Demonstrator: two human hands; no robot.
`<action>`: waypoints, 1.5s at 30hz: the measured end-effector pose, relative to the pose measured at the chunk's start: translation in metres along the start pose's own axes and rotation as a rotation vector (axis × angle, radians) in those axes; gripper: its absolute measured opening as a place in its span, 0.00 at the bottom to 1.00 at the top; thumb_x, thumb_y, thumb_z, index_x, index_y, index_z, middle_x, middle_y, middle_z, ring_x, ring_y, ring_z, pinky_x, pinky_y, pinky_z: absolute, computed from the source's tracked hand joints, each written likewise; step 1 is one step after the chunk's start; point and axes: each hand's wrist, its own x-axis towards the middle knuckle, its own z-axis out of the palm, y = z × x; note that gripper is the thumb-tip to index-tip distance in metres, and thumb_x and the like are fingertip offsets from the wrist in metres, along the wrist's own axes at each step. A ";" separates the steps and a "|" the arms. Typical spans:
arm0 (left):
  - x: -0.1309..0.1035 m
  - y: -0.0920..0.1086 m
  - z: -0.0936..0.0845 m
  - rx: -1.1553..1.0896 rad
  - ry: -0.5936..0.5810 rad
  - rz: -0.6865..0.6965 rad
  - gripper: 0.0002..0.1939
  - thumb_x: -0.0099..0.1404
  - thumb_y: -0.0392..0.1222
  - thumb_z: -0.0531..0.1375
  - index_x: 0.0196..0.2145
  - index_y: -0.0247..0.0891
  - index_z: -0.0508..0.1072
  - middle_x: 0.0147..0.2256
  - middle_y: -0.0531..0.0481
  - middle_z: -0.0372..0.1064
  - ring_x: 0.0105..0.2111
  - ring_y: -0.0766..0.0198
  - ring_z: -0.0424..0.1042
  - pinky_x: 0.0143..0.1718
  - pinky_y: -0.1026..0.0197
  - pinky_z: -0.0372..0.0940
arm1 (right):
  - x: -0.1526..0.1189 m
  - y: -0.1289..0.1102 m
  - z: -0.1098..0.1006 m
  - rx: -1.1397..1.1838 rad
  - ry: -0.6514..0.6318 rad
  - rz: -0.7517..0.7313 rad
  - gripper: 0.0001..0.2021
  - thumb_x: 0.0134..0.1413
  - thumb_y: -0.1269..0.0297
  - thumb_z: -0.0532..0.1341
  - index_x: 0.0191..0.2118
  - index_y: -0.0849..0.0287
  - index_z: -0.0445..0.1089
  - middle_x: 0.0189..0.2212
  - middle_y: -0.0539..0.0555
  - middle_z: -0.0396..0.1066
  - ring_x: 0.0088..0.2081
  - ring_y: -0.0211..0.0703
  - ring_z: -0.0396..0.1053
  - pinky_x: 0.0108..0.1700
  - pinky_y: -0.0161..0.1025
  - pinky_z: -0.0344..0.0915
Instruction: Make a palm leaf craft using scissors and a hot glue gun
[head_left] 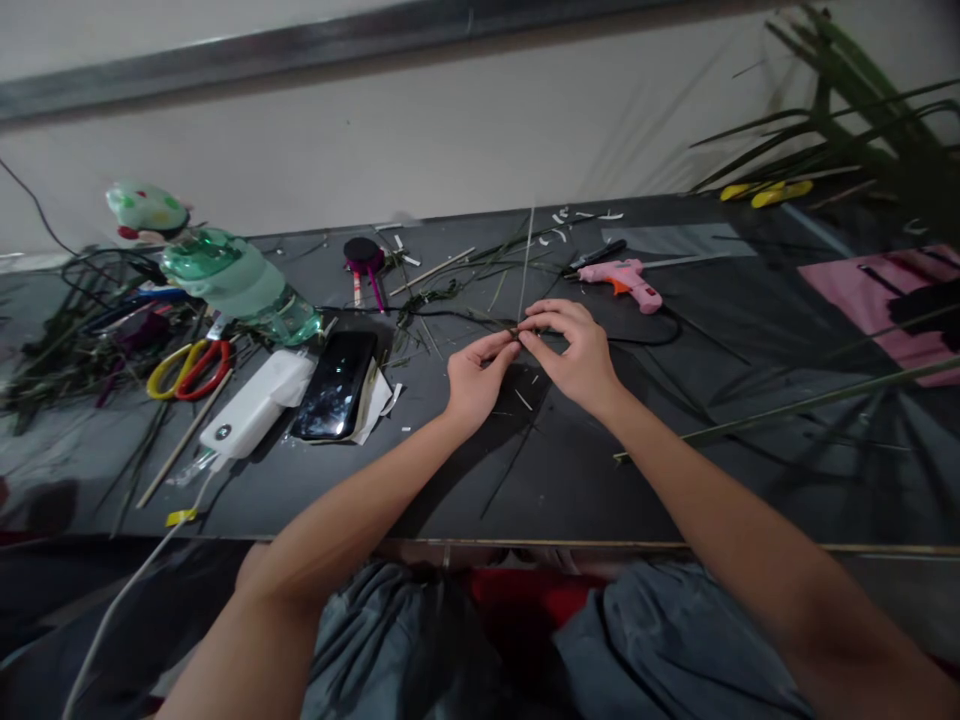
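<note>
Over the middle of the dark table (450,500), my left hand (480,378) and my right hand (571,352) meet at their fingertips. Between them is a small dark green piece (514,333), pinched by both hands and mostly hidden by the fingers. A thin pale stick (528,262) rises from that spot. Just behind my right hand lies a pink glue gun (626,283) with an orange trigger. Green leaf scraps (429,298) are scattered left of the fingertips.
At the left are a green bottle (240,285), scissors with red and yellow handles (189,370), a white power bank (251,410) and a black phone (337,385). Long leaves (847,90) and a pink sheet (862,300) are at the right. A wall stands behind.
</note>
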 end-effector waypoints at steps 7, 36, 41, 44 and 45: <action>-0.001 0.000 0.000 -0.040 -0.028 -0.006 0.13 0.55 0.40 0.68 0.39 0.37 0.77 0.35 0.48 0.80 0.37 0.63 0.78 0.45 0.59 0.72 | 0.000 0.005 0.000 0.116 -0.021 0.076 0.05 0.57 0.63 0.63 0.34 0.57 0.76 0.43 0.55 0.74 0.47 0.45 0.71 0.54 0.48 0.65; 0.008 -0.006 -0.002 -0.025 -0.049 0.063 0.09 0.59 0.45 0.66 0.30 0.39 0.72 0.29 0.53 0.69 0.31 0.68 0.66 0.36 0.65 0.64 | -0.002 -0.006 0.000 -0.085 0.148 -0.093 0.04 0.55 0.63 0.62 0.33 0.55 0.74 0.35 0.52 0.75 0.41 0.44 0.71 0.48 0.47 0.66; 0.006 -0.002 -0.002 -0.005 -0.054 0.056 0.09 0.58 0.44 0.66 0.29 0.39 0.71 0.27 0.54 0.68 0.29 0.69 0.65 0.34 0.65 0.63 | -0.003 -0.003 0.003 -0.020 0.072 -0.010 0.07 0.57 0.60 0.62 0.38 0.53 0.75 0.41 0.53 0.75 0.46 0.46 0.70 0.53 0.50 0.64; 0.004 -0.002 -0.001 0.018 -0.049 0.042 0.08 0.58 0.44 0.66 0.29 0.39 0.72 0.28 0.54 0.69 0.29 0.68 0.66 0.35 0.65 0.64 | -0.003 0.000 0.004 0.017 0.051 0.007 0.06 0.57 0.60 0.62 0.35 0.53 0.76 0.40 0.53 0.74 0.46 0.46 0.69 0.53 0.50 0.63; 0.004 -0.002 0.000 0.023 -0.051 0.038 0.07 0.58 0.43 0.66 0.29 0.39 0.72 0.28 0.53 0.69 0.29 0.68 0.67 0.35 0.64 0.64 | -0.003 0.001 0.004 0.031 0.047 0.009 0.06 0.57 0.60 0.62 0.34 0.53 0.76 0.40 0.53 0.74 0.46 0.46 0.69 0.53 0.50 0.63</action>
